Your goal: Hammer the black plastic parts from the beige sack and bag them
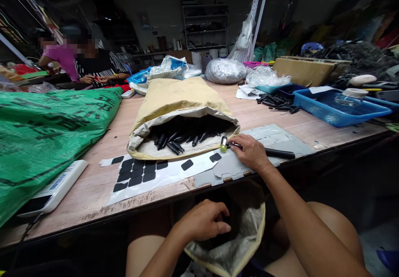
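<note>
My right hand (252, 152) is closed around a small mallet (279, 153) at the table's front edge. The mallet has a yellow-green tip on its metal head and a black handle, and it lies low over a grey plastic sheet (276, 138). My left hand (207, 220) hovers over the mouth of a lined sack (241, 250) between my knees, its fingers loosely bent and apart with nothing seen in them. In front of me, a yellow sack (183, 96) lies on its side, its mouth toward me, showing several black tube-like parts (177, 139).
White backing sheets with black square stickers (136, 171) lie along the front edge. At left are a green woven sack (52, 123) and a white electronic device (59, 187). A blue basket (339, 106) and loose black parts (274, 101) sit at right. Two people (96, 63) sit far left.
</note>
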{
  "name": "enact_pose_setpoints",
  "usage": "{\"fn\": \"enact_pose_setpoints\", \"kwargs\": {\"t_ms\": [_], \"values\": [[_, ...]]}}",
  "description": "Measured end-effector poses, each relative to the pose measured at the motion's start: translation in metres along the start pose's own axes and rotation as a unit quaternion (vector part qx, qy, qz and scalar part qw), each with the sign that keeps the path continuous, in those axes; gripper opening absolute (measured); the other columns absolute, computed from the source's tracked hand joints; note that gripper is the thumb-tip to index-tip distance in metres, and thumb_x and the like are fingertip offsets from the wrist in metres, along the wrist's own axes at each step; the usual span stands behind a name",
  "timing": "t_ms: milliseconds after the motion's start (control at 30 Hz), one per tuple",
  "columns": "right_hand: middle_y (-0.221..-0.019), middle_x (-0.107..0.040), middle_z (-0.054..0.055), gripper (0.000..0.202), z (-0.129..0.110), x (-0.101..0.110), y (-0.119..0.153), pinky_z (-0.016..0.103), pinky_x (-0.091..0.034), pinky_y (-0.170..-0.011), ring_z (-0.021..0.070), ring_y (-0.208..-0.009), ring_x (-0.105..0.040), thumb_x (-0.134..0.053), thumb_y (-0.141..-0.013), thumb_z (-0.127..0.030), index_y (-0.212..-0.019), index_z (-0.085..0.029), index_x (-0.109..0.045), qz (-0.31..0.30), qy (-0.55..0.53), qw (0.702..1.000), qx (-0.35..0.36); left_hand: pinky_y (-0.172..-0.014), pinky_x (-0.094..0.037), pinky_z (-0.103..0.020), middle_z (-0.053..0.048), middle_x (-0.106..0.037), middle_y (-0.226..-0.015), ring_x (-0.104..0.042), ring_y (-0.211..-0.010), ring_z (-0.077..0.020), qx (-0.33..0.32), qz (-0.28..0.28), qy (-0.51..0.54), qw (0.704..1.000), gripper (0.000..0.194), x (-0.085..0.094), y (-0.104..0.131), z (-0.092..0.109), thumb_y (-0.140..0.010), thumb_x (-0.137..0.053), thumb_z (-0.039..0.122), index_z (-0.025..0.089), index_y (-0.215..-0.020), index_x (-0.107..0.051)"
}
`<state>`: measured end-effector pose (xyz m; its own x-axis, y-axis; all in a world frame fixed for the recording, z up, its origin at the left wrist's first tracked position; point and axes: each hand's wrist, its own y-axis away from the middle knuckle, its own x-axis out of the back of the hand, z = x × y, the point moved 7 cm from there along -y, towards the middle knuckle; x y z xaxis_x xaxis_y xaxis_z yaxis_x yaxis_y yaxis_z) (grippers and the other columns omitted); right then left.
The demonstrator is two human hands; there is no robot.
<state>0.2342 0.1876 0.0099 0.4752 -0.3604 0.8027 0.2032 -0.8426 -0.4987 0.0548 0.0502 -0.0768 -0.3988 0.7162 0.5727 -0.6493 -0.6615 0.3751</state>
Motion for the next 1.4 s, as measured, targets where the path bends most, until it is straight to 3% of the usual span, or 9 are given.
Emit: {"fn": "enact_pose_setpoints", "kwargs": {"t_ms": [67,133,267,367,467,733,967,1233,1400], "values": [[-0.105,-0.073,-0.001,0.022,0.000,0.000,0.000,0.032,-0.047,-0.084,0.0218,-0.100,-0.063,-0.065,-0.088,-0.020,-0.106,-0.030,-0.072,0.002,0.003,1.000,0.002,-0.067,-0.047,-0.023,0.000,-0.072,-0.085,-0.064,-0.075,-0.0158,-0.084,-0.009,0.047,0.995,0.035,0.037,0.017,0.038,-0.088,-0.067,0.044,0.025,-0.117,-0.071],[-0.105,-0.073,-0.001,0.021,0.001,0.000,0.001,0.032,-0.047,-0.083,0.0219,-0.100,-0.064,-0.065,-0.088,-0.020,-0.106,-0.029,-0.072,0.004,0.006,1.000,0.004,-0.070,-0.048,-0.023,0.000,-0.073,-0.089,-0.063,-0.079,-0.0159,-0.103,0.106,0.042,0.988,0.029,0.092,0.029,0.052,-0.092,-0.063,0.044,0.024,-0.111,-0.072],[-0.105,-0.073,-0.001,0.020,0.001,-0.001,0.001,0.032,-0.048,-0.083,0.0216,-0.100,-0.064,-0.063,-0.089,-0.022,-0.106,-0.030,-0.071,0.009,0.007,1.000,0.011,-0.088,-0.048,-0.033,-0.006,-0.070,-0.106,-0.061,-0.097,-0.0224,0.026,0.424,-0.149,0.893,0.021,0.194,0.049,0.020,-0.091,-0.059,0.028,0.022,-0.106,-0.072],[-0.104,-0.073,-0.001,0.020,0.001,-0.001,0.002,0.032,-0.048,-0.082,0.0217,-0.100,-0.064,-0.063,-0.090,-0.022,-0.106,-0.030,-0.071,0.014,0.008,1.000,0.016,-0.091,-0.047,-0.036,-0.008,-0.066,-0.109,-0.058,-0.107,-0.0274,0.124,0.426,-0.244,0.862,0.023,0.223,0.041,-0.016,-0.085,-0.062,0.020,0.022,-0.105,-0.074],[-0.104,-0.073,-0.001,0.020,0.000,-0.001,0.002,0.033,-0.049,-0.082,0.0218,-0.099,-0.065,-0.062,-0.090,-0.022,-0.106,-0.029,-0.071,0.018,0.007,1.000,0.021,-0.086,-0.049,-0.031,-0.006,-0.061,-0.109,-0.061,-0.097,-0.0225,0.133,0.376,-0.223,0.889,0.026,0.225,0.024,-0.035,-0.084,-0.063,0.019,0.023,-0.108,-0.073],[-0.104,-0.073,0.001,0.021,0.001,-0.002,0.002,0.034,-0.049,-0.081,0.0219,-0.098,-0.064,-0.061,-0.089,-0.023,-0.106,-0.029,-0.072,0.024,0.000,0.999,0.025,-0.085,-0.050,-0.033,-0.004,-0.054,-0.096,-0.060,-0.083,-0.0185,0.081,0.450,-0.178,0.871,0.018,0.206,0.000,-0.021,-0.087,-0.065,0.027,0.021,-0.102,-0.074],[-0.103,-0.072,0.000,0.021,0.000,0.000,0.000,0.033,-0.047,-0.082,0.0221,-0.100,-0.063,-0.063,-0.089,-0.023,-0.106,-0.029,-0.072,0.002,0.000,1.000,0.006,-0.083,-0.047,-0.030,-0.004,-0.057,-0.102,-0.060,-0.092,-0.0202,0.080,0.398,-0.197,0.892,0.040,0.205,0.014,-0.023,-0.077,-0.056,0.006,0.024,-0.109,-0.071],[-0.105,-0.073,0.000,0.021,0.001,-0.001,0.000,0.033,-0.047,-0.083,0.0217,-0.100,-0.063,-0.064,-0.088,-0.021,-0.106,-0.028,-0.072,0.007,-0.006,1.000,0.008,-0.082,-0.044,-0.033,-0.006,-0.058,-0.096,-0.056,-0.100,-0.0263,0.151,0.383,-0.253,0.875,0.023,0.210,0.018,-0.038,-0.084,-0.065,0.028,0.022,-0.105,-0.071],[-0.104,-0.073,0.000,0.021,0.001,-0.001,0.000,0.033,-0.047,-0.083,0.0219,-0.100,-0.063,-0.063,-0.088,-0.022,-0.106,-0.029,-0.072,0.005,-0.002,1.000,0.006,-0.089,-0.043,-0.039,-0.007,-0.060,-0.101,-0.052,-0.102,-0.0276,0.090,0.409,-0.264,0.869,0.019,0.203,0.025,-0.022,-0.088,-0.066,0.036,0.023,-0.100,-0.070]]}}
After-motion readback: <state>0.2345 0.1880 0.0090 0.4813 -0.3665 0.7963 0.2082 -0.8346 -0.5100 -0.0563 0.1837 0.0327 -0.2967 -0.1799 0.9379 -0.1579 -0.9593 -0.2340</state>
